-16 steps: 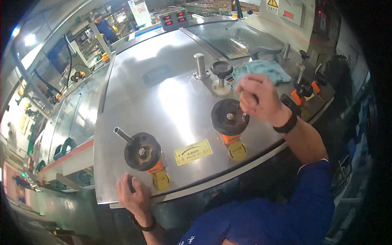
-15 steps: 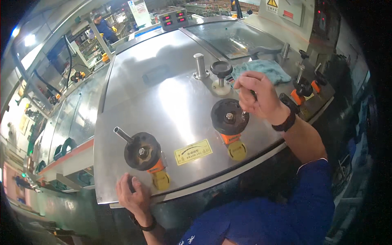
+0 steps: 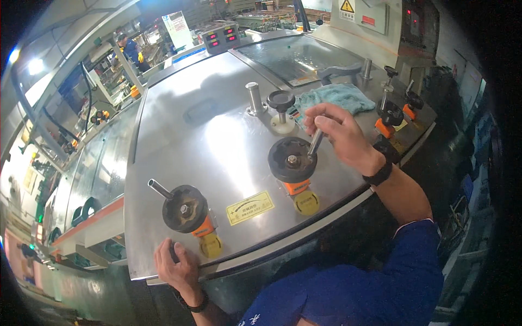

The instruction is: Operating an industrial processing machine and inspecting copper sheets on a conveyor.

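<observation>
My right hand (image 3: 345, 136) is closed around the upper end of the metal crank handle on a black handwheel (image 3: 292, 160), its fingers loosely curled. An orange block sits under this wheel, beside a round yellow label (image 3: 306, 202). My left hand (image 3: 178, 270) lies over the front left corner of the steel cover (image 3: 179, 146), fingers apart. Something small and dark shows between its thumb and forefinger; I cannot make out what it is. Just above that hand is a second black handwheel (image 3: 185, 208), its handle pointing up and left, touched by neither hand.
Beyond the right hand lie a teal cloth (image 3: 340, 99), a black knob (image 3: 281, 100) and a metal post (image 3: 254, 99). More handwheels (image 3: 390, 114) stand at the right. A display box (image 3: 220, 39) and a glass window (image 3: 296, 57) are at the back. A person (image 3: 130, 52) stands far left.
The right hand's grip has loosened and shifted up, so more of the crank handle shows below it. The left hand stays at the cover's corner. The whole view has shifted slightly.
</observation>
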{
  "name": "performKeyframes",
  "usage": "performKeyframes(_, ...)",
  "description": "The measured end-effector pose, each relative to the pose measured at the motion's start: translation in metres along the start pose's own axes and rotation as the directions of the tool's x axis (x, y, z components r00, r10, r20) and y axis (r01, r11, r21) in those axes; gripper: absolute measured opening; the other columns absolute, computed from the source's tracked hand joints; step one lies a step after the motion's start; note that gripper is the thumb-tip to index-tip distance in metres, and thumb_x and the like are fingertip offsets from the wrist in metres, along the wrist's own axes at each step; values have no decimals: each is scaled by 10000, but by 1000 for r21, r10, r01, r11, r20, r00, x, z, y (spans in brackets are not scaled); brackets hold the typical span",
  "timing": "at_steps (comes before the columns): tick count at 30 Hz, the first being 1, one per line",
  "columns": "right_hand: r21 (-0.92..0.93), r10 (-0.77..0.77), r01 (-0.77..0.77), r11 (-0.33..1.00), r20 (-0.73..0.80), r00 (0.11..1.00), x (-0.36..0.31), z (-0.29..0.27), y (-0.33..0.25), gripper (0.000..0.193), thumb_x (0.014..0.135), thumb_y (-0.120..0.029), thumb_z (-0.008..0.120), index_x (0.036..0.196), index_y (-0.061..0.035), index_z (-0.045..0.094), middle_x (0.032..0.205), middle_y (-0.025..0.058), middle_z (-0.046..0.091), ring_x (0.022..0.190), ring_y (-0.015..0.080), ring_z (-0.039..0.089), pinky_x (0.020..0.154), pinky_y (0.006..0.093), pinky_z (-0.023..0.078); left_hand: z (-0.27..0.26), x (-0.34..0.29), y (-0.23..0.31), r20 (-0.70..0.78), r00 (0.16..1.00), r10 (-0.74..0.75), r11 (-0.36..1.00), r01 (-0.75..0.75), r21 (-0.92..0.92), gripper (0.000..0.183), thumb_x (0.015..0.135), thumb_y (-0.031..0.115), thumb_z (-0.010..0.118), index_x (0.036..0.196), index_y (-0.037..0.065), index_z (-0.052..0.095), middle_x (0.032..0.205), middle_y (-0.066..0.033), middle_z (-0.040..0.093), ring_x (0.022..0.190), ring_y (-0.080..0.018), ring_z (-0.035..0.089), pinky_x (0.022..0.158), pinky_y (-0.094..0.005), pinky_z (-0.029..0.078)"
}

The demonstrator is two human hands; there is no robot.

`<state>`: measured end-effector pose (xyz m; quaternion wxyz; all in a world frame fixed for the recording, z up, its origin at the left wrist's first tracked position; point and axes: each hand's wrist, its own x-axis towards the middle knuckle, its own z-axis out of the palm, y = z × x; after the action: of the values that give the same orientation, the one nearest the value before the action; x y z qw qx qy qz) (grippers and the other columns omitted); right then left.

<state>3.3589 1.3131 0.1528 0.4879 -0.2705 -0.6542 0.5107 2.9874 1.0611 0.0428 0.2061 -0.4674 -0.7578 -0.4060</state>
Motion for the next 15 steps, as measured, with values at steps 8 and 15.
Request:
performKeyframes(8, -260, -5, 15, 965, 38, 999, -13, -7, 2, 335, 1006, -309, 677, 1192, -30, 669, 1037, 21, 679, 941, 99, 614, 865, 272, 502, 0, 0, 2, 32, 999, -36, 999, 36, -3, 251, 939, 174, 615, 1086, -16, 689, 1089, -186, 696, 1018, -384, 650, 907, -460, 508)
performKeyframes(15, -400, -35, 76, 913, 110, 993, -16, -8, 15, 302, 980, -243, 725, 1186, -30, 665, 997, 22, 681, 889, 77, 615, 813, 263, 521, 0, 0, -1, 22, 1000, -19, 1000, 19, 2, 253, 950, 194, 618, 1074, -13, 693, 1070, -185, 697, 1008, -379, 648, 905, -461, 504)
